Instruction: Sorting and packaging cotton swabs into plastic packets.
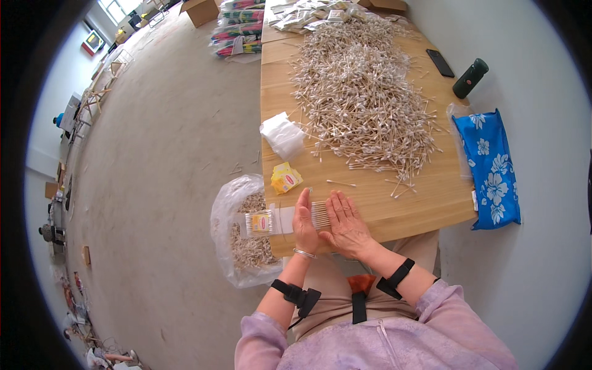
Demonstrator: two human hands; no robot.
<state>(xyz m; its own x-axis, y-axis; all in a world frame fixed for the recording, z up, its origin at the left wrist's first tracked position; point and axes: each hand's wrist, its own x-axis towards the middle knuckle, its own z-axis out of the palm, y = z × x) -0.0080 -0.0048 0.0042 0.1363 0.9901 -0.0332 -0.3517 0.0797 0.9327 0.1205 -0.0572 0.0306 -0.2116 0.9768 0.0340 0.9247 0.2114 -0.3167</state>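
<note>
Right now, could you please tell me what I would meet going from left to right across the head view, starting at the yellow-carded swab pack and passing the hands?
Swab pack with yellow card, left hand, row of swabs, right hand, blue flowered package.

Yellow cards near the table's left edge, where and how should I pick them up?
I'd pinch the yellow cards by their opposite outer edges, coming from above on your near side. They lie flat on the table, overlapping unevenly, so gripping just the top one would probably leave others behind. Your left hand is closer, just on their near side.
</note>
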